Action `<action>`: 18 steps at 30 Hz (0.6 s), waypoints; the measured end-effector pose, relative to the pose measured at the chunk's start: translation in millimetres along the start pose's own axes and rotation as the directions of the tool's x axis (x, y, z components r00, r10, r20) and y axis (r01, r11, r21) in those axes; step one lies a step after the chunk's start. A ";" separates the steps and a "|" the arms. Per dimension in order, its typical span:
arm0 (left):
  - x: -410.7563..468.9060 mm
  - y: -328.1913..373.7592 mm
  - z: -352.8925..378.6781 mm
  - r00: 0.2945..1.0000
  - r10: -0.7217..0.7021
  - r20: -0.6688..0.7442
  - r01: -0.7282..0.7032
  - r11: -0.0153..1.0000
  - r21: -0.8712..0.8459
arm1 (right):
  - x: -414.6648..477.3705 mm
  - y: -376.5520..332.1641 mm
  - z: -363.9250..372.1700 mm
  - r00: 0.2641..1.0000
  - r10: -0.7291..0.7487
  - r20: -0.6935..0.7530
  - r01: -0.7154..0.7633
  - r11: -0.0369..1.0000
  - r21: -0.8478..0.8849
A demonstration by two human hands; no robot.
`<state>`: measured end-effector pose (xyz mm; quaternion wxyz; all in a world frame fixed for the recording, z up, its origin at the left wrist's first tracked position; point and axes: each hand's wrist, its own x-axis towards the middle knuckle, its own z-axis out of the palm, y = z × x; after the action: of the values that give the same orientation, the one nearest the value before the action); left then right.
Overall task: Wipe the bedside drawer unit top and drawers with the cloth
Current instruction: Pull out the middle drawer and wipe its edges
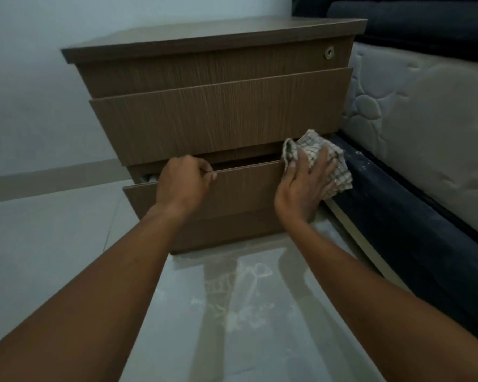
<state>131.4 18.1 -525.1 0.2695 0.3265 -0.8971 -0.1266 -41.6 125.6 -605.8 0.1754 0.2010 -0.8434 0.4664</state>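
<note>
A brown wood-grain bedside drawer unit [218, 78] stands in front of me with three drawer fronts; the top one has a round lock [329, 53]. The bottom drawer [246, 186] is pulled out a little, leaving a dark gap above its front. My left hand [182, 183] is curled over the top edge of that drawer front. My right hand [305, 183] presses a checked white cloth [315, 153] flat against the drawer's right end, fingers spread over it.
A quilted white mattress [425, 119] on a dark blue bed base [398, 216] runs along the right, close beside the unit. A pale wall [39, 92] is behind and left. The glossy tiled floor [232, 312] stretches toward me.
</note>
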 end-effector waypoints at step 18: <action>-39.3 -82.0 -45.6 0.933 -0.279 -0.228 0.252 0.958 -0.139 | -98.2 -113.6 56.8 0.601 -0.768 0.222 0.795 0.602 -0.070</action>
<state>224.8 -20.4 -536.4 0.3758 0.4429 -0.7964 -0.1686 93.6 39.1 -600.5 0.3059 0.5742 -0.7160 0.2533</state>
